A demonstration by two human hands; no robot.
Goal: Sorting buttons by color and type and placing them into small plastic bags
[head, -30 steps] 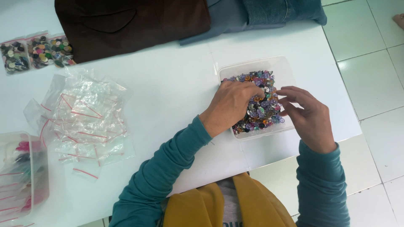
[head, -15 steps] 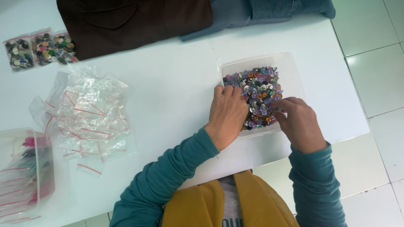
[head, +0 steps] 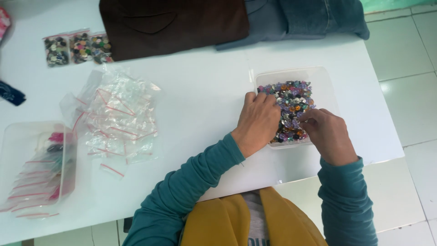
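A shallow, clear plastic tray (head: 325, 82), rectangular with rounded corners, lies flat on the white worktop (head: 205, 95) near its right edge, holding a dense heap of small beads (head: 293, 98) in purple, orange, green, silver and black that fills its left and middle part.

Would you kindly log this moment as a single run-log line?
left hand: on colourful beads | right hand: picking beads | clear tray: on white table | empty zip bags: left

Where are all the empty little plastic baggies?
In the head view, the pile of small clear bags lies on the white table, left of the left hand, between the three filled bags and a clear box.
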